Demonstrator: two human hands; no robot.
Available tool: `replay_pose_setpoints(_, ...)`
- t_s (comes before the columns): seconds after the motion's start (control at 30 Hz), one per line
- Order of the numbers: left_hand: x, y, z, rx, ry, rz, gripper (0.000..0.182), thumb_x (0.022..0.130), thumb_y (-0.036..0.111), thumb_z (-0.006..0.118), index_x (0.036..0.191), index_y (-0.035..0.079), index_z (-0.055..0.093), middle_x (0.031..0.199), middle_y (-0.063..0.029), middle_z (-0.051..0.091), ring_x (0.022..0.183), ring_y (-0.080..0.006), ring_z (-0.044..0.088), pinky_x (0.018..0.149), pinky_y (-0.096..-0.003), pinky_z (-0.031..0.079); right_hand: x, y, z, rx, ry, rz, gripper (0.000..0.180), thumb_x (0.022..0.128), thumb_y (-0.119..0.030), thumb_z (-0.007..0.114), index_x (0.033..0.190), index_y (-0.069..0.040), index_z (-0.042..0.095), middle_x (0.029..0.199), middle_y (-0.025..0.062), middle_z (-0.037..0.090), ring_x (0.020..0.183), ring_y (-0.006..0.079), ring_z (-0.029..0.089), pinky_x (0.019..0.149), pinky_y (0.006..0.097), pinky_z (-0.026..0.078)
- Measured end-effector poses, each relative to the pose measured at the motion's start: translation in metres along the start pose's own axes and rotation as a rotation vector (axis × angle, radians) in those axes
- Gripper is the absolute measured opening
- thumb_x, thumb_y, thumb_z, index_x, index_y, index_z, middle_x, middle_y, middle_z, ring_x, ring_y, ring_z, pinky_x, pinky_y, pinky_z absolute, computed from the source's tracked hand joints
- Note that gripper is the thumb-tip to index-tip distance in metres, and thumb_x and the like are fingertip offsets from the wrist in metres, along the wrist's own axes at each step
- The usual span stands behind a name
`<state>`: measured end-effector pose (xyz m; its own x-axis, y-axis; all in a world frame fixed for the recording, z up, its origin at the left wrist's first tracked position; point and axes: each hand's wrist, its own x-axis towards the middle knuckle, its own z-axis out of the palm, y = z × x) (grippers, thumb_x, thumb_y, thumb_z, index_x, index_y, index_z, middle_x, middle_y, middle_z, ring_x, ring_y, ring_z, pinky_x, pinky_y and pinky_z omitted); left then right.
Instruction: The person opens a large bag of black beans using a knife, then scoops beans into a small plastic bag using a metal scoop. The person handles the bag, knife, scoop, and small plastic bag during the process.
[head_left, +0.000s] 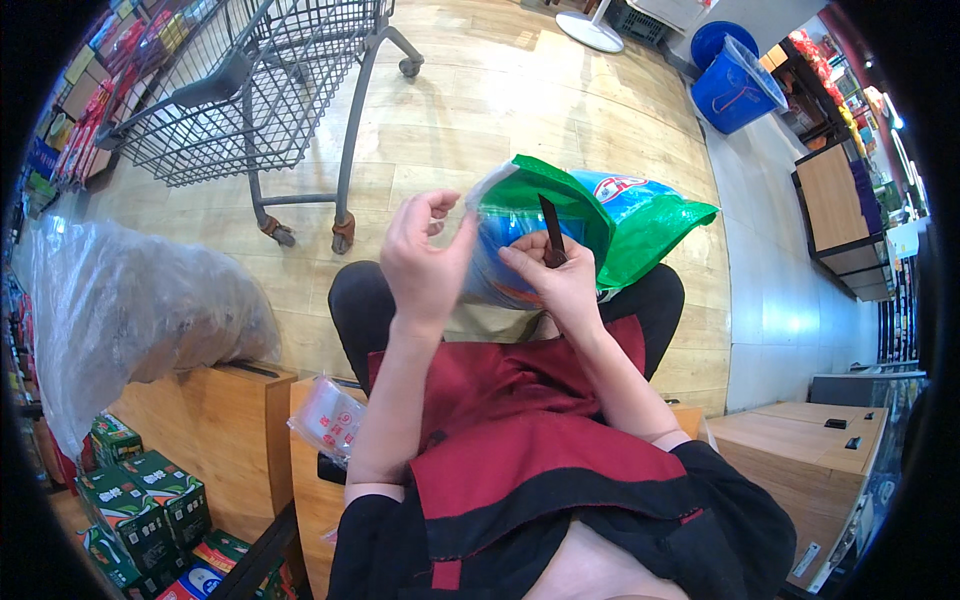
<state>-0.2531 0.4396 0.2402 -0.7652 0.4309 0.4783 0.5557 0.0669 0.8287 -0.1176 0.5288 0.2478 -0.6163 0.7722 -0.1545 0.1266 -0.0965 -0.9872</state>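
Note:
A dark, narrow strip like a blade (553, 225) points up from my right hand (562, 274), pinched between thumb and fingers. Just behind it stands a green plastic bag (536, 176) with a white upper edge, between my knees. Blue, glossy packaging (502, 247) shows within and below its edge. My left hand (427, 251) is raised at the bag's left side, thumb beside the white edge and fingers curled apart from it; nothing shows in it. A blue-and-green printed bag portion (652, 199) extends to the right on the floor; whether it is a separate bag, I cannot tell.
A wire shopping cart (300, 97) stands ahead on the left. A large translucent plastic sack (150, 300) bulges at left, above green cartons (142, 495). A packet of clear bags (330, 416) lies by my left forearm. Far right are a blue bin (735, 90) and a wooden cabinet (802, 450).

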Motion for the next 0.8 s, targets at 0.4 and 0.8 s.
replay_pose_setpoints(0.4,-0.017,0.012,0.035,0.236,0.278,0.004,0.021,0.080,0.013,0.074,0.097,0.009,0.062,0.088,-0.0078,0.070,0.080,-0.0256,0.068,0.068,-0.0370,0.053,0.012,-0.004,0.016,0.124,0.107,-0.025,0.011,0.088,-0.010,0.071,0.087,0.002,0.071,0.070,-0.0006,0.062,0.063,0.0055,0.053,0.060,0.0204,0.041)
replay_pose_setpoints(0.8,-0.021,0.013,0.034,0.155,0.298,-0.092,0.021,0.079,0.000,0.073,0.090,0.005,0.056,0.082,-0.0077,0.068,0.076,-0.0179,0.070,0.072,-0.0299,0.056,0.016,-0.002,0.028,0.074,0.120,-0.163,0.014,0.084,-0.011,0.074,0.092,0.000,0.072,0.069,0.0003,0.065,0.060,0.0053,0.055,0.056,0.0224,0.043)
